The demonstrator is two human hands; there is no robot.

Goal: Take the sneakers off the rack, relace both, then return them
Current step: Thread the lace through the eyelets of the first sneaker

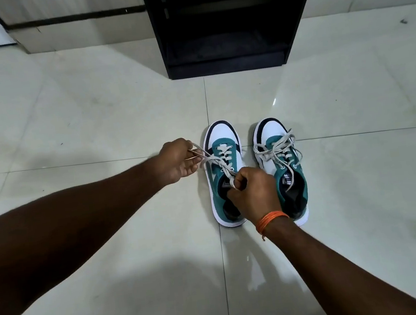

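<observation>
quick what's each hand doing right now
Left hand: closed, pinching one end of the left sneaker's lace.
Right hand: closed, fingers gripping the other end of the same lace.

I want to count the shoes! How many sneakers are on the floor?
2. The left sneaker sits on the tile between both hands, its lace being pulled. The right sneaker stands beside it. The dark rack behind could hide more.

You have open floor (pixel 92 119) on every side of the two sneakers. Between the left sneaker (pixel 219 182) and the right sneaker (pixel 286 171) runs only a narrow gap, partly filled by your right hand (pixel 254 194). The black rack (pixel 227 24) blocks the way just beyond the toes; bare tile lies between.
</observation>
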